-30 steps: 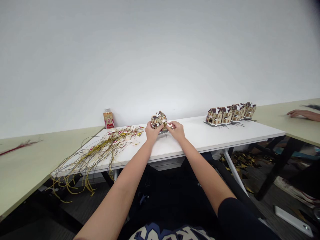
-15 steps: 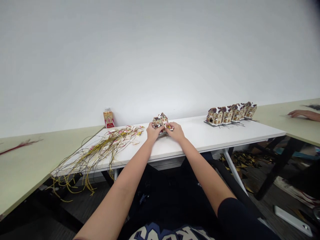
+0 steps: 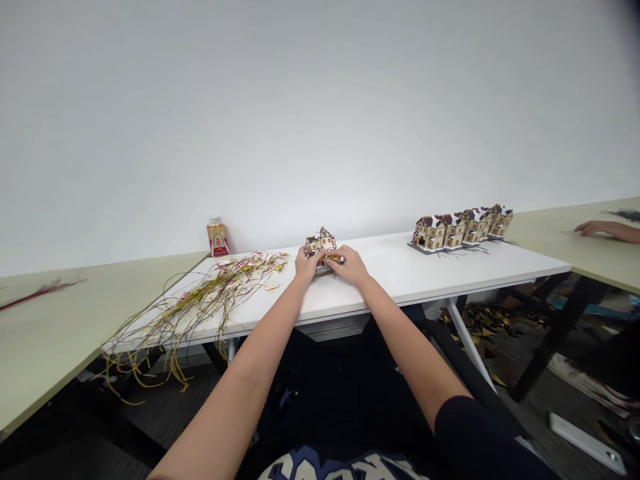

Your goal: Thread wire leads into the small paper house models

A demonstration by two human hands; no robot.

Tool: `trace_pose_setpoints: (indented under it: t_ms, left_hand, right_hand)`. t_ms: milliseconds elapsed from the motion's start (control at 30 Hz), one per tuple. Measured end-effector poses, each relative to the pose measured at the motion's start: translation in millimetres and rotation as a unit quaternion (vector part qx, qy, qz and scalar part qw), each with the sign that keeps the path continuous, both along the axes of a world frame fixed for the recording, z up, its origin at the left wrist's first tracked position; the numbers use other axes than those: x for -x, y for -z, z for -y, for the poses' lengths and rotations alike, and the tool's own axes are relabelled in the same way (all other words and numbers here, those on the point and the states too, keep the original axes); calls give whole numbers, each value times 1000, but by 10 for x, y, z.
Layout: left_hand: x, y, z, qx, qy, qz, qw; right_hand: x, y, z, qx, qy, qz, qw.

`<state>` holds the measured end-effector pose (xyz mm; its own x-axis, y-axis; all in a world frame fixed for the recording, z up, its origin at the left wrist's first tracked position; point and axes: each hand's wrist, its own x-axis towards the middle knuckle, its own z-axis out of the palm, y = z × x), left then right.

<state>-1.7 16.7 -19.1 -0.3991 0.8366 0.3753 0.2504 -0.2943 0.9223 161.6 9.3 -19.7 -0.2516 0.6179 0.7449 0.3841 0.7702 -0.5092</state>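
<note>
At the middle of the white table (image 3: 390, 273), a small model house (image 3: 323, 237) with cream walls and dark roofs stands between my hands. My left hand (image 3: 306, 267) is closed around its left side, thumb at the front. My right hand (image 3: 351, 265) is closed in a pinch at the house's front right. By its fingertips is a small red, white and yellow piece (image 3: 329, 247), like those in the pile on the left. My fingers hide the lower front of the house.
Long yellow-green wires (image 3: 195, 303) with small printed pieces (image 3: 255, 263) lie on the left and hang over the edge. A gold-and-red box (image 3: 218, 238) stands by the wall. Several model houses (image 3: 454, 231) line the right. Another person's hand (image 3: 603, 229) rests farther right.
My right fingers have shifted slightly on the house's front, and a red-and-white face of the small piece now shows higher up. My left hand has barely moved.
</note>
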Motion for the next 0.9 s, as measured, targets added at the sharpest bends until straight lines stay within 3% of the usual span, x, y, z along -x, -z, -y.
trace_pose_setpoints:
  t_ms: [567, 767, 900]
  left_hand:
    - [-2, -12, -6, 7, -5, 10, 1000]
    - [-17, -39, 26, 14, -15, 8, 1000]
    - [-18, -40, 34, 14, -13, 7, 1000]
  right_hand:
    - [-12, 9, -26, 10, 35, -1, 999]
    - [-13, -1, -9, 71, 84, -21, 994]
    - [-14, -18, 6, 89, 81, -23, 992]
